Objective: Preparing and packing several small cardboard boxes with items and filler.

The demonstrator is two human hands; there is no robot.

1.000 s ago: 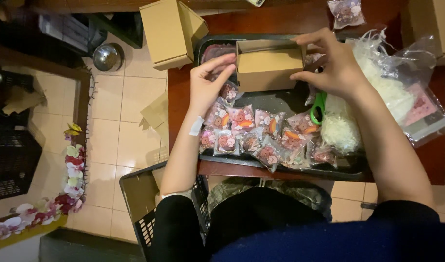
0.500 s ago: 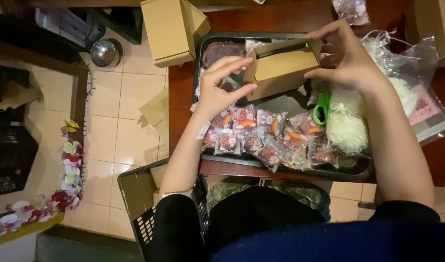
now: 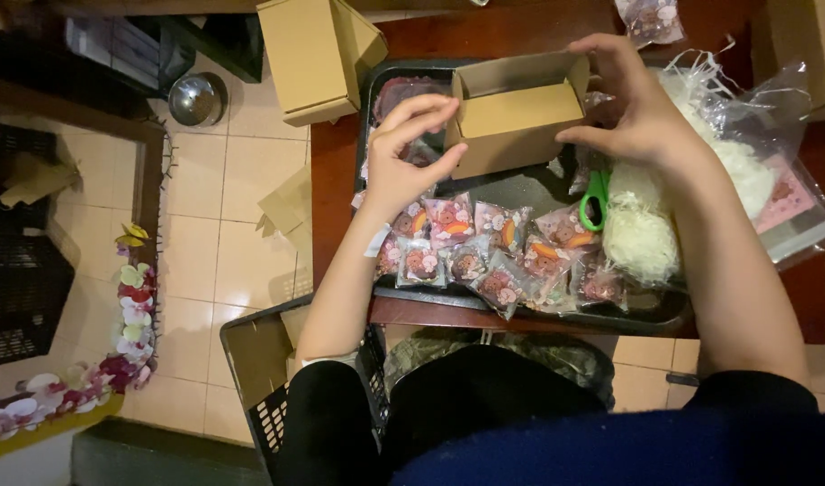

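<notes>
A small brown cardboard box hangs open-topped above a dark tray. My left hand pinches its left end, thumb and fingers on the flap. My right hand holds the right end. Below the box, several small clear packets with pink and orange printed treats lie in rows on the tray. Green-handled scissors and a heap of white shredded paper lie under my right wrist.
A larger closed cardboard box sits at the red table's left corner. A clear plastic bag of shreds lies at right. On the tiled floor are a metal bowl, a black crate and a flower garland.
The box has been turned and tilted between my hands, its open top now facing up toward me. My left hand shifted from its side to its left end flap.
</notes>
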